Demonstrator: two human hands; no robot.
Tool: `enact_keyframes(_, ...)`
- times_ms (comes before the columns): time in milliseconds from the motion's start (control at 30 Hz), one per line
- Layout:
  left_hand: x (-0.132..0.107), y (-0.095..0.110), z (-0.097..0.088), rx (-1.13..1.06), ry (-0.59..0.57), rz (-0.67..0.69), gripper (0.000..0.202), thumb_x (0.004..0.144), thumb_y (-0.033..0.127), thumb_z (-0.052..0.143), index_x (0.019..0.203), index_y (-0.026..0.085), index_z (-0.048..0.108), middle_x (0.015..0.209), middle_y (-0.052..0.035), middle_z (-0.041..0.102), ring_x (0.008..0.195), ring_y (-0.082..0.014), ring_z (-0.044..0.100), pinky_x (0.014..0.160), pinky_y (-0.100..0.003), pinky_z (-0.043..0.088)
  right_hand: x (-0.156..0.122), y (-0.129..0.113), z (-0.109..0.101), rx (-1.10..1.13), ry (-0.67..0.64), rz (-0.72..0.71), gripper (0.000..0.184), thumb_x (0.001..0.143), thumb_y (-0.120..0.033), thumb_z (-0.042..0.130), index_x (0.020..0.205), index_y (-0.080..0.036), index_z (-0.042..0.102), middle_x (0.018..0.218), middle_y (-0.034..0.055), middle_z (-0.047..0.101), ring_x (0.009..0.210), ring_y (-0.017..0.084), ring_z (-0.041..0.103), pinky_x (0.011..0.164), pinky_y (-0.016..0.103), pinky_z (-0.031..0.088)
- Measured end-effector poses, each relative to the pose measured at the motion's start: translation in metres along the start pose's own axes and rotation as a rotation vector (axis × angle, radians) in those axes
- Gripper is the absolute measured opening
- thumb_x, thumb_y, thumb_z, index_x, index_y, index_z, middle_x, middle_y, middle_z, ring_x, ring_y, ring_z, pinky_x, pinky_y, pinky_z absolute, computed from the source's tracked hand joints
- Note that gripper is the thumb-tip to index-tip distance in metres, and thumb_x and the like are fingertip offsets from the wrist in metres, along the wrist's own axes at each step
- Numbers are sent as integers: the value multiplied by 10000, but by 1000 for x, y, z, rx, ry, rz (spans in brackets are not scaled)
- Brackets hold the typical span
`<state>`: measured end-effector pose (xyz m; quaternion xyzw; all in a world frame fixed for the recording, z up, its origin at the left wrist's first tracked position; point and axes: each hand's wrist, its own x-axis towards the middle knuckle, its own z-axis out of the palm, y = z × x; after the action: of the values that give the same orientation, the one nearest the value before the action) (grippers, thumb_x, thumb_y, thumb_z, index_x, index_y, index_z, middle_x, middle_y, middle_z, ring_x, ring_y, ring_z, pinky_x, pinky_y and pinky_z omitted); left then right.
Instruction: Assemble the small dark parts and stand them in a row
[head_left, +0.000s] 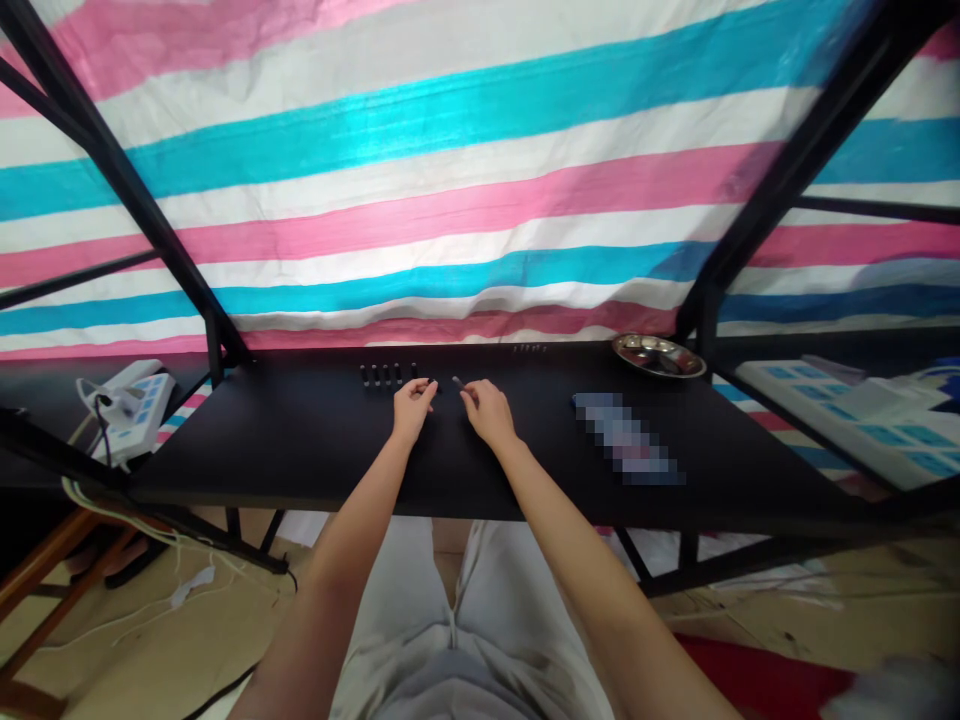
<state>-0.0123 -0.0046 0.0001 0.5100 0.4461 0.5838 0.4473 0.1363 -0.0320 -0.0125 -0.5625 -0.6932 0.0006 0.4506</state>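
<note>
Biggest worry here imo is a fumble: the small grey piece (458, 382) is tiny and seems held near one end, so a loose pinch from the right hand (491, 410) could drop it onto the black worktop (300, 430). Also, the left hand (412, 412) is just beside the row of little dark cylinders (386, 375), so a careless knuckle might knock them about. As for the grip, right thumb and fingers are clamped on the grey piece, which pokes out toward the left hand. Left fingertips look close together, can't tell if they're holding anything
</note>
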Motion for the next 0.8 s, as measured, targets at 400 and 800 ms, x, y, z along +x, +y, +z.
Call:
enact_keyframes(400,-5,-14,-1,247,-224,155,250,681,285,638,906,181,678,723,-36,640,478,-82,484,455,-196,387,-3,5,12,323,-126,-14,211,825,-308,444,905,-181,592,891,71,628,781,167,578,737,305,458)
enact_keyframes(800,-3,-17,-2,301,-267,212,206,711,184,598,899,216,677,860,-47,636,630,-118,548,572,-224,441,-1,0,9,262,-177,1,187,814,-286,452,896,-182,583,810,51,615,711,156,563,683,288,446)
